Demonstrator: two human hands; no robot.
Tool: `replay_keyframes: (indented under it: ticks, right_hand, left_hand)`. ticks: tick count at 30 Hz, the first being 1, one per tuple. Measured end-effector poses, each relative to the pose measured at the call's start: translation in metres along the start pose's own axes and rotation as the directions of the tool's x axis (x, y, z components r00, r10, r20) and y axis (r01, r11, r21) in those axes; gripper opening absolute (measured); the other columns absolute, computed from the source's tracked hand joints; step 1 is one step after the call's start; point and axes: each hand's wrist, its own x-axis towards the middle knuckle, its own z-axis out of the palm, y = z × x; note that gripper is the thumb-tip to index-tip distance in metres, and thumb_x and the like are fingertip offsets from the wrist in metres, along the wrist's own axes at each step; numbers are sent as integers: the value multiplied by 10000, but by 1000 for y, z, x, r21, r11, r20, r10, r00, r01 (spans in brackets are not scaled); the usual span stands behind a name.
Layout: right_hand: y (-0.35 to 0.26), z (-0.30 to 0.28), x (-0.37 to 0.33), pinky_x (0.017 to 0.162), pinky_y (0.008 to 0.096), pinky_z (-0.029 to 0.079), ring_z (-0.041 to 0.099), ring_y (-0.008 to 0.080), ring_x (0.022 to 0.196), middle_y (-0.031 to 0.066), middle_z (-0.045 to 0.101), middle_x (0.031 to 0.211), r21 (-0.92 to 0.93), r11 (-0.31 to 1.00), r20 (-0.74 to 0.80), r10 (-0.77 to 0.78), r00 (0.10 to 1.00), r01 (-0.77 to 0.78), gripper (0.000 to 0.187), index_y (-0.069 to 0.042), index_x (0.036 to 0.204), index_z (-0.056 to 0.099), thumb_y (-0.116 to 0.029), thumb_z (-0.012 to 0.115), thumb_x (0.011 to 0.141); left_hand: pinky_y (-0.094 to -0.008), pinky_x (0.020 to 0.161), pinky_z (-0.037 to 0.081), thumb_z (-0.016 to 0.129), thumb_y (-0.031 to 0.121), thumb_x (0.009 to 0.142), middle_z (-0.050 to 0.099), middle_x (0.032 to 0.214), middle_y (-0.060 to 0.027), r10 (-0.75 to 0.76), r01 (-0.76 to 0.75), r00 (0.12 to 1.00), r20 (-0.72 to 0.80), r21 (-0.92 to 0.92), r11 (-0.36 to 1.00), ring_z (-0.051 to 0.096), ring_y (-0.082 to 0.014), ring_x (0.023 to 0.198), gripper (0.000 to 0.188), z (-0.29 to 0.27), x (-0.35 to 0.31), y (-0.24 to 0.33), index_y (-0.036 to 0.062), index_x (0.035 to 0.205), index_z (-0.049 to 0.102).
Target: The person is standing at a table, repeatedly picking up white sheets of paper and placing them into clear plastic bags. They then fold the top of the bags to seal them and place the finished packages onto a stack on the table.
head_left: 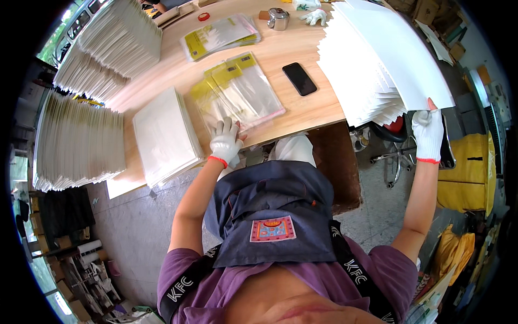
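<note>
My left hand [225,141], in a white knit glove with red cuff, lies on the near edge of some clear plastic bags [253,89] with yellow printed ends. Its fingers are spread. At the right, my gloved right hand [428,132] pinches the near corner of a large white sheet [410,59], thumb on top. That sheet lies over a tall, fanned stack of white sheets [359,81] and juts past its right side. Left of the bags is a neat pile of flat white pieces [166,135].
Tall stacks of white pieces [78,140] line the table's left side. A black phone [299,79], more plastic bags [220,36], a metal pot [278,19], a red tape ring [203,17] and a loose glove [314,18] lie on the wooden table [302,116]. A wheeled chair [396,156] stands below right.
</note>
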Motion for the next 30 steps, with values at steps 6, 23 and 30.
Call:
replay_keyframes:
  ticks: [6,23,30]
  right_hand:
    - [55,60,-66,356,159,454,608,111,591,108,601,972,-440,898,251,125,960,-2,515,40,1268,389,-182,583,846]
    - [233,-34,-86,431,144,465,616,53,627,61,626,994,-261,693,244,721,649,-672,484,-4,1218,465,-209,634,814]
    - [262,-24,-86,394,177,434,554,60,492,46,635,839,-66,775,-70,625,777,-629,306,-57,1142,512,-148,575,857]
  left_hand:
    - [-480,895,390,568,356,792,487,1204,-112,-85,79,995,-51,-116,990,451,-354,1106,423,27,35,-19,125,1146,558]
    - [-390,795,491,625,86,678,549,1074,-49,-210,215,976,54,-93,972,535,-286,1012,283,14,32,-30,127,952,567]
    - [-405,779,485,597,33,677,577,1013,-52,-247,227,959,-139,-146,963,557,-279,970,274,6,19,-34,137,930,605]
